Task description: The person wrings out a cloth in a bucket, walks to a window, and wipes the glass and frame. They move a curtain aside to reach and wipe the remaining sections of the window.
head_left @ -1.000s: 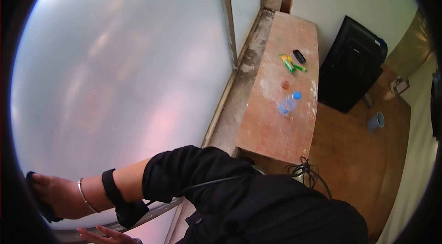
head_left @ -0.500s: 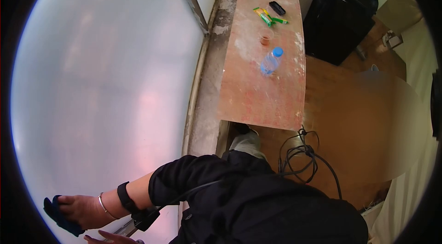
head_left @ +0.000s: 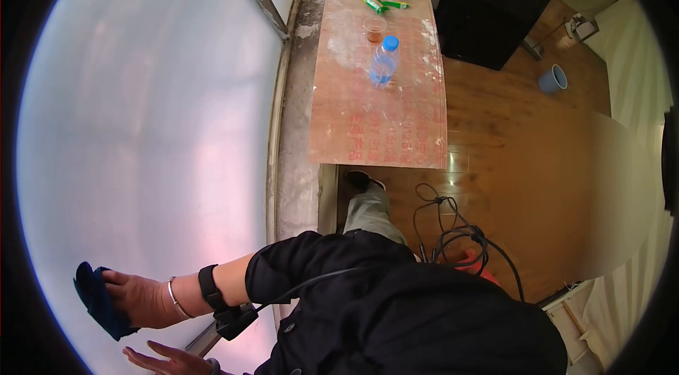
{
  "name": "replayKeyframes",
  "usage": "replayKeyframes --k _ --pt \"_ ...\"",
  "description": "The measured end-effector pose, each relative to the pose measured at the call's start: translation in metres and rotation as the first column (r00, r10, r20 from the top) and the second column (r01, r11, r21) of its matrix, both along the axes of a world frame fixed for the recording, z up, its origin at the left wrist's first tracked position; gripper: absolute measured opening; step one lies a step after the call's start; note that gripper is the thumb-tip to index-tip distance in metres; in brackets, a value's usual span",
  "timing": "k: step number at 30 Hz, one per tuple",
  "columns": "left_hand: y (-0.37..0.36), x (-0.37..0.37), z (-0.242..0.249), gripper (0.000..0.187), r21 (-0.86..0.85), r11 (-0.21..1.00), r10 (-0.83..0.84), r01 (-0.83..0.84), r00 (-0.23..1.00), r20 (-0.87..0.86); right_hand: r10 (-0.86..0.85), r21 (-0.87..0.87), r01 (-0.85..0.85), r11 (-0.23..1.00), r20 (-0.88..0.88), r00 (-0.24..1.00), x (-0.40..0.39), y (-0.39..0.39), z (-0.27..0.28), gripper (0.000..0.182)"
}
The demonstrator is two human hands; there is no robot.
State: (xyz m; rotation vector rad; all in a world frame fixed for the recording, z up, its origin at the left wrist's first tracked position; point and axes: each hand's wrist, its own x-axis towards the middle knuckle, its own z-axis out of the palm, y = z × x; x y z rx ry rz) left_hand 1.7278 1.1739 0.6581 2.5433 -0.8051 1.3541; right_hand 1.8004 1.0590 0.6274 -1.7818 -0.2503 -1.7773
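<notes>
Dark-blue cloth (head_left: 97,304): held in right hand (head_left: 141,302) at frosted glass panel (head_left: 163,127), long axis crosswise to it; left hand (head_left: 173,361) nearby, spread, apparently empty.

From here I read the cloth (head_left: 102,308) as dark navy blue; the bangle (head_left: 174,297) is silver, while the armband (head_left: 210,287) and shirt (head_left: 431,322) show black to me; I see the panel (head_left: 163,135) as milky white washed with pale blue and soft pink; the board (head_left: 336,99) is reddish brown, blotched whitish and printed with red characters; on my feed the bottle (head_left: 382,69) is clear, blue at cap and base; the wrapper (head_left: 372,1) mixes green and yellow; I make out a grey-blue bin (head_left: 551,80), wood-grained brown flooring (head_left: 488,96), pale grey trousers (head_left: 369,211), black cable (head_left: 518,270) and a cream curtain (head_left: 642,71).
</notes>
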Motion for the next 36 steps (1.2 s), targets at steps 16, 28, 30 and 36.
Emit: replayKeyframes --k 16,28,30,36 --pt "0.048 -0.023 -0.026 0.052 -0.286 0.953 0.090 -0.103 0.994 -0.057 0.136 -0.241 -0.153 0.958 -0.084 0.987 -0.013 -0.039 0.085 0.017" --pt "0.069 -0.030 -0.042 0.051 -0.395 0.884 0.216 -0.249 0.968 -0.128 0.354 -0.519 -0.389 0.761 -0.170 0.920 -0.004 0.074 0.082 0.038" --pt "0.073 -0.030 -0.043 0.049 -0.418 0.875 0.203 -0.244 0.969 -0.139 0.410 -0.559 -0.461 0.689 -0.223 0.884 -0.005 0.086 0.060 0.039" --pt "0.071 -0.035 -0.083 0.047 -0.529 0.838 0.021 -0.132 0.977 -0.210 0.336 -0.617 -0.545 0.568 -0.431 0.838 -0.013 0.077 -0.031 0.041"
